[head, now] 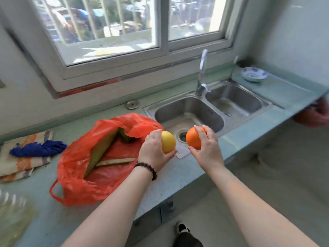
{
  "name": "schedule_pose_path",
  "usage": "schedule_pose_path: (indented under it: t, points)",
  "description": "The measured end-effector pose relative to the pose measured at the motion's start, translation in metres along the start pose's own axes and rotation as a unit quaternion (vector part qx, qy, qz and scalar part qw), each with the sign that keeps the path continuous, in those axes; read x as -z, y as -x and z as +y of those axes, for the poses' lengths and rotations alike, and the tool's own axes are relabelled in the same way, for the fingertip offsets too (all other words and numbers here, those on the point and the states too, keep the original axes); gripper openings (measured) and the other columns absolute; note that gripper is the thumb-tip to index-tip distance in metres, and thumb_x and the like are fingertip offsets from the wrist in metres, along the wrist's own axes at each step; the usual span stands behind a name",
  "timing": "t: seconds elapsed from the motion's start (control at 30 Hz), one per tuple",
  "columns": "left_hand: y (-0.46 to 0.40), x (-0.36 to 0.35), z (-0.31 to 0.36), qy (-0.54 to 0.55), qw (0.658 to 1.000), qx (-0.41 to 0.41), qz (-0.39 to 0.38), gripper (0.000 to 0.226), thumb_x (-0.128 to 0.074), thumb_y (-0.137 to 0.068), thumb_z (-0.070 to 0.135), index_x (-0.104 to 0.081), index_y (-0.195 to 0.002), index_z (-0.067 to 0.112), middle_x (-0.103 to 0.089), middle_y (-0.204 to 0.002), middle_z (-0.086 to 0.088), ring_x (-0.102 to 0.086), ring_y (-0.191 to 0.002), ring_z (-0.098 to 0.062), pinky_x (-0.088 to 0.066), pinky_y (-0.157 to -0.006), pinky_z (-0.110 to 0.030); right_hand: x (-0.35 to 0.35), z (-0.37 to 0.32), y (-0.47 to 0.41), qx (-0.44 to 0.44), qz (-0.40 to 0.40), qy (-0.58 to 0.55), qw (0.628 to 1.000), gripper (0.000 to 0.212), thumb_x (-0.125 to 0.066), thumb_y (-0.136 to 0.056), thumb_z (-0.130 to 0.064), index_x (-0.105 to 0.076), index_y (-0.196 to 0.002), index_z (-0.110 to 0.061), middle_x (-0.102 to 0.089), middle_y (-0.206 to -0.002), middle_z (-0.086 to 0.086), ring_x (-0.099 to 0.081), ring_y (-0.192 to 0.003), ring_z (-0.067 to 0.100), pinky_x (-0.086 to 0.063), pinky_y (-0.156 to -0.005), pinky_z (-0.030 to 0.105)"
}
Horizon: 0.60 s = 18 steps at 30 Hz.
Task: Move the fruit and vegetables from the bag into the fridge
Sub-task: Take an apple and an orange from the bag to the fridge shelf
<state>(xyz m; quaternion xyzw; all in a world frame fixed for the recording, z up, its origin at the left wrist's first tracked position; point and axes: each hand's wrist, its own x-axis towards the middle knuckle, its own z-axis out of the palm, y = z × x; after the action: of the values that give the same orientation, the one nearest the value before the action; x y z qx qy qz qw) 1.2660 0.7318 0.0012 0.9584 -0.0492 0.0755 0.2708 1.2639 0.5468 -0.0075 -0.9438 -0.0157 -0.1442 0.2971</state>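
A red plastic bag [83, 177] lies open on the green counter, with a green wedge-shaped vegetable [101, 148] and a long pale green piece [115, 161] inside. My left hand [154, 150] grips a yellow round fruit [168, 142] just right of the bag. My right hand [207, 148] grips an orange [193, 138] beside it, over the sink's near edge. Both fruits are held in the air, a small gap apart. No fridge is in view.
A double steel sink [210, 111] with a tap [202, 73] lies behind the hands. A folded cloth [21, 164] with a blue rag [38, 148] sits left. A blue-patterned dish [254, 74] stands far right. A clear plastic container [12, 216] is at lower left.
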Motion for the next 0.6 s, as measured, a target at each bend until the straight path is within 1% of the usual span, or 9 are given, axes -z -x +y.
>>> schedule_pose_path:
  t: [0.13, 0.27, 0.4, 0.5, 0.6]
  points:
    - [0.009, -0.037, 0.062, 0.027, 0.995, -0.079, -0.061, 0.084, -0.074, -0.069, 0.051, -0.038, -0.134, 0.012, -0.048, -0.129, -0.007, -0.047, -0.118, -0.027, -0.043, -0.095, -0.036, 0.049, 0.053, 0.047, -0.102, 0.07, 0.033, 0.992, 0.072, -0.075, -0.073, -0.022, -0.043, -0.137, -0.019, -0.037, -0.143, 0.014, -0.035, -0.13, 0.031, -0.032, -0.108, 0.038]
    - [0.027, -0.077, 0.134, 0.048, 0.975, -0.173, -0.13, 0.083, -0.072, -0.071, 0.051, -0.037, -0.134, 0.011, -0.047, -0.129, -0.007, -0.046, -0.119, -0.027, -0.042, -0.094, -0.037, 0.102, 0.102, 0.106, -0.19, 0.146, 0.052, 0.97, 0.07, -0.075, -0.073, -0.021, -0.042, -0.136, -0.024, -0.035, -0.145, 0.008, -0.032, -0.132, 0.026, -0.035, -0.105, 0.036]
    - [0.057, -0.111, 0.209, 0.067, 0.946, -0.259, -0.182, 0.086, -0.071, -0.072, 0.053, -0.034, -0.137, 0.012, -0.045, -0.134, -0.004, -0.044, -0.123, -0.024, -0.042, -0.096, -0.036, 0.154, 0.141, 0.169, -0.268, 0.218, 0.069, 0.936, 0.071, -0.074, -0.074, -0.022, -0.04, -0.137, -0.027, -0.032, -0.146, 0.005, -0.033, -0.134, 0.023, -0.039, -0.102, 0.037]
    - [0.085, -0.135, 0.262, 0.08, 0.918, -0.324, -0.215, 0.085, -0.071, -0.072, 0.052, -0.034, -0.137, 0.012, -0.044, -0.135, -0.003, -0.043, -0.125, -0.022, -0.042, -0.095, -0.034, 0.19, 0.163, 0.217, -0.318, 0.265, 0.1, 0.905, 0.072, -0.074, -0.074, -0.022, -0.041, -0.137, -0.024, -0.034, -0.145, 0.006, -0.036, -0.131, 0.025, -0.039, -0.1, 0.036]
    - [0.116, -0.157, 0.313, 0.089, 0.889, -0.376, -0.246, 0.085, -0.071, -0.073, 0.053, -0.034, -0.137, 0.012, -0.044, -0.135, -0.003, -0.043, -0.124, -0.022, -0.043, -0.094, -0.034, 0.224, 0.183, 0.265, -0.367, 0.301, 0.128, 0.871, 0.072, -0.075, -0.074, -0.021, -0.041, -0.137, -0.023, -0.036, -0.144, 0.006, -0.036, -0.131, 0.025, -0.039, -0.099, 0.035]
